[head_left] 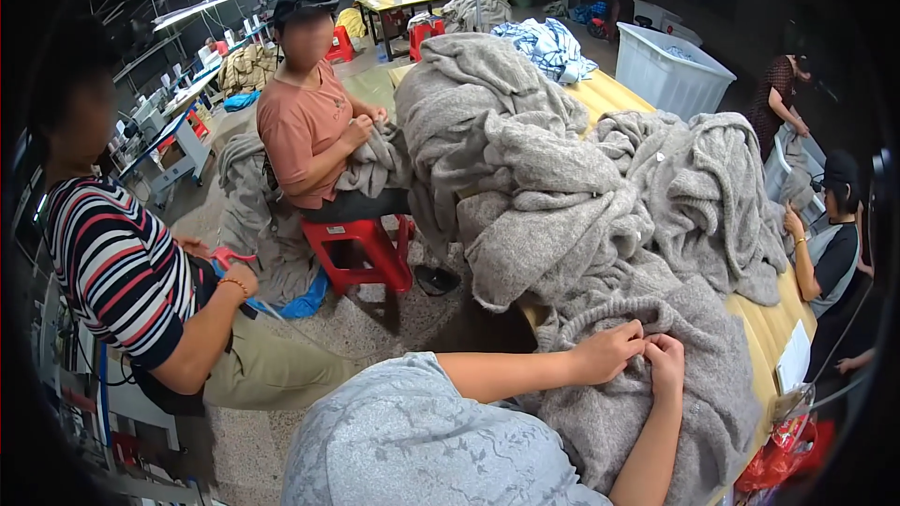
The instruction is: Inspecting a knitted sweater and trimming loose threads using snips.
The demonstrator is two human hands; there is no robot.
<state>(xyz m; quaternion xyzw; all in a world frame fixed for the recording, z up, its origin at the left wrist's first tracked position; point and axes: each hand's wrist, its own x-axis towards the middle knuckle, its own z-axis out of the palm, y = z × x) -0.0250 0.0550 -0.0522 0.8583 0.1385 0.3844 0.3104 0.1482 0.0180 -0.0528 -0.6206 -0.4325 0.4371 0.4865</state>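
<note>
Pinching close together, the fingers of the left hand (606, 354) and right hand (667, 364) meet over a grey knitted garment (703, 417). Both sets are drawn nearly closed and appear to have hold of a small bit of the knit; whether that is a fold of fabric or a loose strand is too small to make out. The garment lies directly beneath the fingers and spreads back toward the person's body, bunched on the yellow tabletop (764, 316). A thick rolled edge (605, 312) curves just beyond the fingers, and farther beyond rises a heap of similar grey knits (562, 197).

The likeliest trouble is a snag: should the fingers pull apart sharply on a single strand, a stitch could be drawn out, since the knit looks soft and loose. Folds could also hide a second layer under the fingers, so both might get caught together. The heap beyond the fingers looks loosely stacked and could slump toward them if the garment were tugged while tangled with it. To the right of the fingers, white papers (795, 356) lie near the tabletop's edge and might be swept off by cloth dragged that way.
</note>
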